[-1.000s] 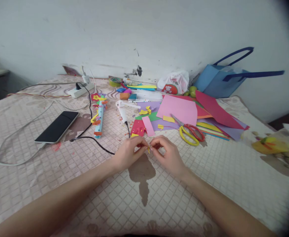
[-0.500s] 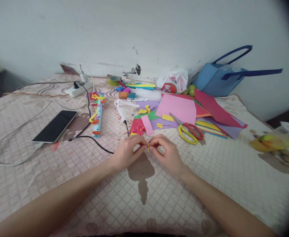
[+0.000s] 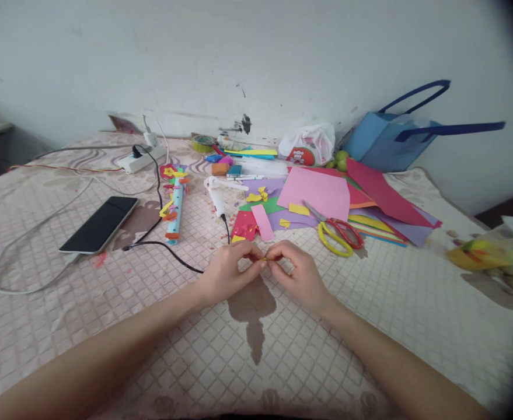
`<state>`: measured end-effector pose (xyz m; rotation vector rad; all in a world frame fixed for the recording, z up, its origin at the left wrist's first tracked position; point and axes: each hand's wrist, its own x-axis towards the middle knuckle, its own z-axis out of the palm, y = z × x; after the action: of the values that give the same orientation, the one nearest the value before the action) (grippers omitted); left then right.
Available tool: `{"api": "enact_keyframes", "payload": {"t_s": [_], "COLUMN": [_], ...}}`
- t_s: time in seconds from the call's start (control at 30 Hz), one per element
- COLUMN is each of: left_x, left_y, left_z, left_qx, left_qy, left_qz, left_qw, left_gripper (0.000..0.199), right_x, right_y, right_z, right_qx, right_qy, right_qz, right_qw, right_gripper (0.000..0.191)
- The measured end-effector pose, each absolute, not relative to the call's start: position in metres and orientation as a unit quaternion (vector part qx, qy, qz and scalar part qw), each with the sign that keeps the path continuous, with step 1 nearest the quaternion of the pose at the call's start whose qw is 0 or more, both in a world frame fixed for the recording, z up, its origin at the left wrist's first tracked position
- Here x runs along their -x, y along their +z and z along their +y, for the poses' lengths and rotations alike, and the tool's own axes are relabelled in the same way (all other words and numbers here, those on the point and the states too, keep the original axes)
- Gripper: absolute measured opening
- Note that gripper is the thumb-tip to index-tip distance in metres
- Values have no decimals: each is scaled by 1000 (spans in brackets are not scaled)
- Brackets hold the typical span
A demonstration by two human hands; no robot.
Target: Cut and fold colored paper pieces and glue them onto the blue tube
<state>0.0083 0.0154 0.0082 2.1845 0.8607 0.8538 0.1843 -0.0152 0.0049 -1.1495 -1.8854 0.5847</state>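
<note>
My left hand (image 3: 232, 269) and my right hand (image 3: 299, 273) meet fingertip to fingertip above the quilted cloth. Both are closed in a pinch on a tiny yellow piece (image 3: 265, 259), mostly hidden by the fingers. Beyond them lie a red sheet (image 3: 244, 224) with scraps on it and a pink strip (image 3: 262, 223). Yellow-handled scissors (image 3: 335, 239) and red-handled scissors (image 3: 347, 233) rest to the right of these. A white glue gun (image 3: 216, 197) stands behind my left hand, and a light blue strip with colourful pieces (image 3: 175, 210) is left of it.
At the left are a phone (image 3: 99, 224) with a white cable and a power strip (image 3: 140, 160). Coloured paper sheets (image 3: 313, 192), a white plastic bag (image 3: 307, 146) and a blue bag (image 3: 383, 143) lie towards the wall. A clear bag (image 3: 488, 251) sits at the far right.
My fingertips have closed further round the yellow piece, so less of it shows. My left thumb has shifted right, towards my right hand. The view has moved very slightly.
</note>
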Motion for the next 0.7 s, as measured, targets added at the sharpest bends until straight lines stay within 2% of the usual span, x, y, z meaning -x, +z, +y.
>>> {"api": "enact_keyframes", "payload": {"t_s": [0.13,0.27,0.4,0.7], "left_x": [-9,-10,-11,-13], "left_y": [5,2,5,8], "left_z": [14,14,14,14], "left_qx": [-828,-819,-812,-780], "left_qy": [322,334,338,336], "left_qz": [335,342,339,361], "left_qw": [314,316,336,386], "left_gripper": [24,13,17,7], "right_x": [-184,-185,-185,-184], "right_y": [6,5,4,2], "right_z": [-15,-15,-15,-15], "right_qx": [462,473,480,481], "right_qy": [253,268,273,273], "right_qz": [-738,-726,-721,-719], "right_qw": [422,421,419,421], "right_gripper": [15,13,10,10]}}
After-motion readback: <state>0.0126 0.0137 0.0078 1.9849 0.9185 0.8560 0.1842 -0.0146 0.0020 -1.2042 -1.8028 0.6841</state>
